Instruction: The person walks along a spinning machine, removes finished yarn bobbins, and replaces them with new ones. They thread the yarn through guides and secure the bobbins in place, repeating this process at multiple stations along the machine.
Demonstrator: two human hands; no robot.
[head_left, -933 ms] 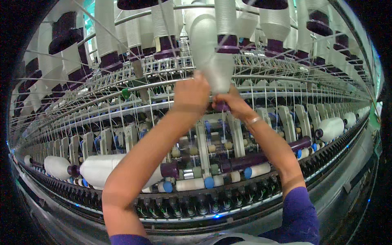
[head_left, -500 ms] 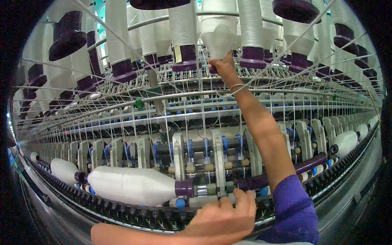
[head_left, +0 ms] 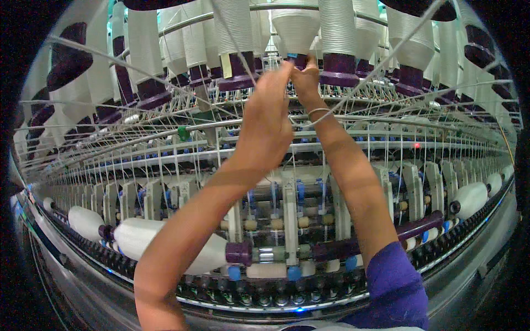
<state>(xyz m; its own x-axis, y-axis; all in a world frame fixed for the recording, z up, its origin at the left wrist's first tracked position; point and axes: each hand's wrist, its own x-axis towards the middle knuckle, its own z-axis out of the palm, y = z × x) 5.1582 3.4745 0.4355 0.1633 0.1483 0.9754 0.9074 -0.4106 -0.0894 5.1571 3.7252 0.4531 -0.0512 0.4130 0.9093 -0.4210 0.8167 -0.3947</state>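
Overhead hangs a white roving bobbin [head_left: 296,33] with a tapered lower end and a purple tube. My right hand [head_left: 307,83] is closed round the bottom of that tube, arm stretched up. Close beside it, my left hand [head_left: 269,113] is raised with its fingertips near the same tube end; motion blurs its fingers, so their grip is unclear. A loose strand [head_left: 345,99] of roving runs by my right wrist. Below, a full white bobbin [head_left: 204,248] lies on its side, partly behind my left forearm. To its right lies a bare purple tube [head_left: 342,249].
Other full bobbins [head_left: 338,33] hang on both sides, with strands slanting between them. A metal rail [head_left: 232,122] crosses in front of me. Grey machine arms [head_left: 290,209] stand in a row below, above a line of black spindles [head_left: 248,298]. More bobbins [head_left: 469,199] lie at the right.
My left hand has risen from beside the lower purple tube to my right hand. The hanging bobbin's purple end now shows more above my right hand. The view has shifted slightly.
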